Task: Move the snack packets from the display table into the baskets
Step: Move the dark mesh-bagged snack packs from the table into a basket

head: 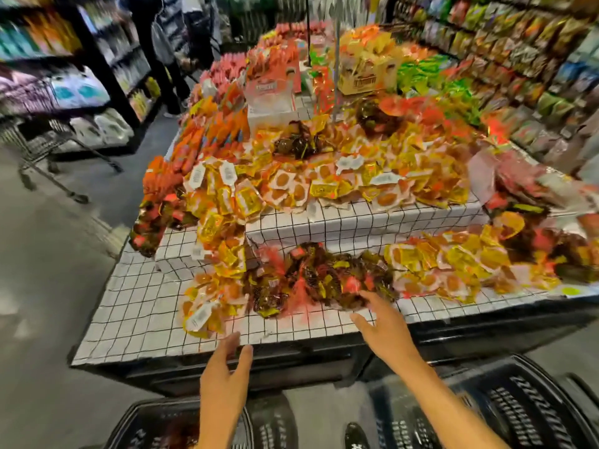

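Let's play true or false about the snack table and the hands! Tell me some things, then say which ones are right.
1. The left hand and the right hand both hold nothing. True.
2. The display table has a plain red cloth. False: its cloth is white with a black grid.
3. The right hand reaches toward the dark snack packets. True.
4. The black baskets stand on top of the table. False: they sit low down, in front of it.
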